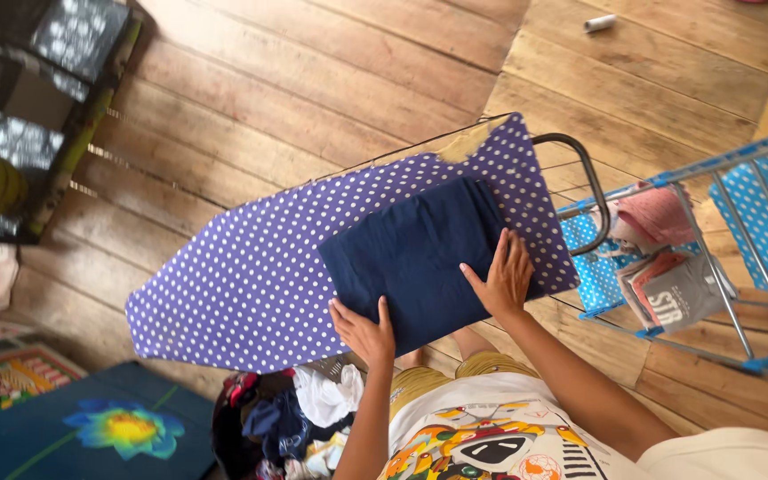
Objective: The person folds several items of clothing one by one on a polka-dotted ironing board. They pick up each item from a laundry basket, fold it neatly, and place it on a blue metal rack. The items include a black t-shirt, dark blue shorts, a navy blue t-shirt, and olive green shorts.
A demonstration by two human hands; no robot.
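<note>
Hands lie flat in the head view, both open with the fingers spread, grasping nothing. Your left hand (364,331) presses the near edge of the folded navy cloth (411,258) at lower centre of the frame, and your right hand (501,277) rests on its right part. The cloth lies on the purple dotted ironing board (251,284), near its wide end in the middle of the frame. To smooth it well, I think you should keep the palms flat and the fold edges together. A blue drying rack (740,231) stands at right, and a heap of clothes (300,418) is at the bottom, on the wooden floor (313,80).
</note>
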